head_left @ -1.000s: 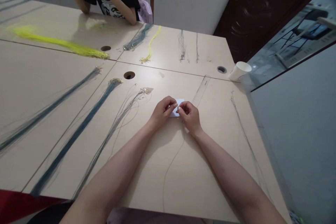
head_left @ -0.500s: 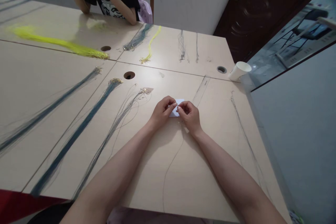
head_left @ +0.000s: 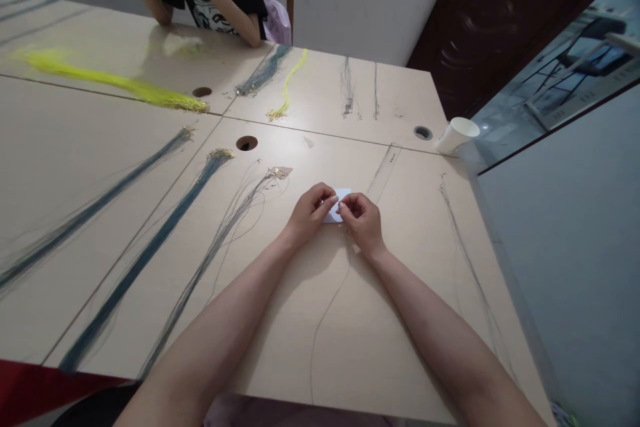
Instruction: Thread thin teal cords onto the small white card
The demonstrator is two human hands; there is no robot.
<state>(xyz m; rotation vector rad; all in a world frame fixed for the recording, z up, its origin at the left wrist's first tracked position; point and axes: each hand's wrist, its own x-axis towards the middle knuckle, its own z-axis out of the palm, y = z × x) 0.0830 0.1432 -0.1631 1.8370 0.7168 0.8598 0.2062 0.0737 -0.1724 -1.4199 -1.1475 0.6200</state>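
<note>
My left hand (head_left: 311,215) and my right hand (head_left: 364,219) meet over a small white paper (head_left: 344,193) on the table. Thumb and forefinger of each are pinched together, fingertips almost touching; whatever they hold is too small to make out. A thin dark line (head_left: 325,313) runs from beneath my right hand down to the table's near edge. Behind my right hand lies a clear ruler (head_left: 385,167). Left of my left hand is a loose bundle of grey lines (head_left: 220,237), its gold-coloured ends by a small tan piece (head_left: 284,173).
Blue-grey line bundles (head_left: 150,259) and a bright yellow bundle (head_left: 120,85) lie leftward. Thin lines (head_left: 465,250) rest at right. A white cup (head_left: 457,135) stands tilted-looking at the right edge, near a cable hole (head_left: 423,133). Across the table sits a person (head_left: 215,0), elbows on the tabletop.
Hardly anything differs: the fingertips of both my hands have shifted very slightly over the white paper, and the thin line has moved a little.
</note>
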